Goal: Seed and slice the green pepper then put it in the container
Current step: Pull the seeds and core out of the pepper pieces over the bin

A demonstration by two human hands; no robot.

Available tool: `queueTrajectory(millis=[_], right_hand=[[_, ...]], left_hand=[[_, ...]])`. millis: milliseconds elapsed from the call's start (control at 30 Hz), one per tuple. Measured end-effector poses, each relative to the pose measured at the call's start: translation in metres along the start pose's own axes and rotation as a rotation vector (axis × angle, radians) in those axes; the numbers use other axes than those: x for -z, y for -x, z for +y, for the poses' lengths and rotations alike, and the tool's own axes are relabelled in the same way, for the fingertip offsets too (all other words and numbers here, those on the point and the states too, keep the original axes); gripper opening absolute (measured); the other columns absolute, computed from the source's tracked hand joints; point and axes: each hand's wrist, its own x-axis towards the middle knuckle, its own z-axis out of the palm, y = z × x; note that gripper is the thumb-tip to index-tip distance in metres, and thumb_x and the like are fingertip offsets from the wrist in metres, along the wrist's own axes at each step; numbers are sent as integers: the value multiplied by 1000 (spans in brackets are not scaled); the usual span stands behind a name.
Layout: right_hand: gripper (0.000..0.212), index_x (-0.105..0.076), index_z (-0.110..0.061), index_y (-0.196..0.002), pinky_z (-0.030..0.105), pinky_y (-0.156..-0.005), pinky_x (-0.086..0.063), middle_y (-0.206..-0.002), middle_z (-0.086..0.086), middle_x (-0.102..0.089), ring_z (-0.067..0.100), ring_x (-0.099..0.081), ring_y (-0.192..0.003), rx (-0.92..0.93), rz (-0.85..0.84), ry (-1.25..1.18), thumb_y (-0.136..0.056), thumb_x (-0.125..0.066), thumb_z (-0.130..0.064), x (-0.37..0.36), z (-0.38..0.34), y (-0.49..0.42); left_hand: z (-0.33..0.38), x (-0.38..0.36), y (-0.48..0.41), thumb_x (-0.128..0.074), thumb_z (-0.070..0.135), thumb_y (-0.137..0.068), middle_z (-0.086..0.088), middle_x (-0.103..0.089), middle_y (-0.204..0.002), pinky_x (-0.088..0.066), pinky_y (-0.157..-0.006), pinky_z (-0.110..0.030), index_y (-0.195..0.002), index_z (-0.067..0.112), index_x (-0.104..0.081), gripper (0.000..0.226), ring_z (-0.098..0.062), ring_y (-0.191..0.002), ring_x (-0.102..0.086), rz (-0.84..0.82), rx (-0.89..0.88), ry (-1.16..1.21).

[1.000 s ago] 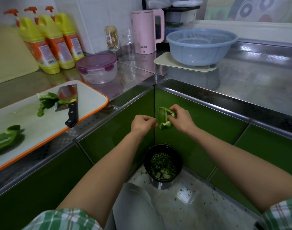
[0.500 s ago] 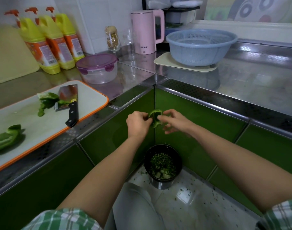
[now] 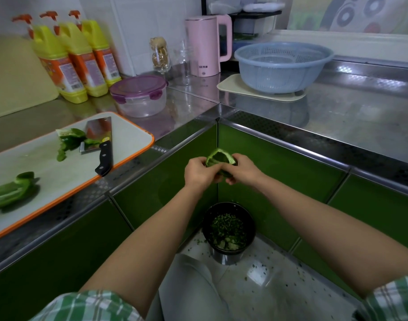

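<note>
Pepper half (image 3: 219,158) lies crosswise between both hands, hollow side up, directly above the floor bin (image 3: 204,224). The left hand (image 3: 198,173) grips its left end and the right hand (image 3: 243,170) its right. The lidded container (image 3: 140,100) stands far left on the bench (image 3: 337,112).

left hand (image 3: 199,173) grips pepper piece (image 3: 219,157) | right hand (image 3: 242,169) grips same | forearms extended

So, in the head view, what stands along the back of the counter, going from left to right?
Beige board → three yellow bottles → purple-lidded container → pink kettle → blue strainer basket.
</note>
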Motion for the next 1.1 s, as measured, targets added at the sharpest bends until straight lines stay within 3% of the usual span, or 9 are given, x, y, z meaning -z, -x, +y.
queueTrajectory(millis=[133,300,433,567,700,800,867,1000,1100], right_hand=[[15,-56,-12,-107,22,-57,-40,-85,1,-59,12,-54,-68,152,107,273,-94,-57,-21,-2,3,-5],[33,-46,-9,-125,22,-62,-40,-92,-1,-53,8,-50,-74,169,37,214,-94,-46,1,-8,-1,0],[48,-41,-9,-135,30,-76,-50,-95,3,-60,12,-57,-83,86,-16,158,-90,-43,9,0,12,-1],[27,-56,-10,-119,27,-80,-53,-94,4,-68,11,-64,-85,117,63,108,-95,-55,-22,9,15,-1],[31,-59,-17,-101,24,-64,-43,-82,0,-61,12,-56,-73,176,142,267,-84,-69,-40,-5,6,-6],[18,-58,-17,-89,19,-53,-34,-67,-6,-52,8,-47,-60,231,324,387,-85,-71,-29,-12,5,-7],[11,-61,-15,-92,16,-52,-31,-67,-7,-53,6,-46,-59,286,383,435,-87,-69,-21,-14,4,-5],[23,-64,-6,-111,21,-64,-46,-78,-1,-60,10,-56,-68,288,279,394,-89,-58,-1,-16,4,-1],[38,-61,-11,-121,30,-82,-55,-96,4,-67,14,-63,-85,224,193,352,-90,-48,8,-8,11,0]], left_hand=[[5,3,0,-63,21,-91,-12,-72,-86,-61,-72,-44,-98,14,-61,11,-27,-68,-73,-47,-12,-14],[5,4,-3,-55,17,-96,-7,-73,-81,-61,-71,-37,-94,14,-63,8,-20,-64,-72,107,-111,-318],[3,12,-6,-56,18,-96,-5,-72,-80,-60,-72,-34,-93,12,-65,11,-19,-69,-71,210,-120,-357],[0,18,-7,-57,20,-95,-6,-73,-78,-60,-74,-35,-81,19,-59,14,-18,-67,-72,207,-78,-344],[0,13,-5,-56,21,-95,-6,-73,-74,-61,-66,-31,-84,14,-62,14,-15,-58,-71,167,-37,-285],[2,10,-3,-55,21,-95,-7,-73,-73,-61,-65,-32,-85,11,-63,17,-15,-57,-71,157,-37,-274],[2,9,-4,-55,22,-95,-7,-73,-71,-61,-65,-32,-87,9,-64,18,-15,-57,-71,164,-35,-283],[3,11,-7,-55,25,-93,-7,-72,-76,-59,-76,-37,-83,12,-64,18,-22,-71,-71,230,-34,-353],[3,17,-7,-55,22,-94,-7,-71,-84,-57,-82,-38,-87,15,-61,12,-23,-79,-70,265,-34,-372]])
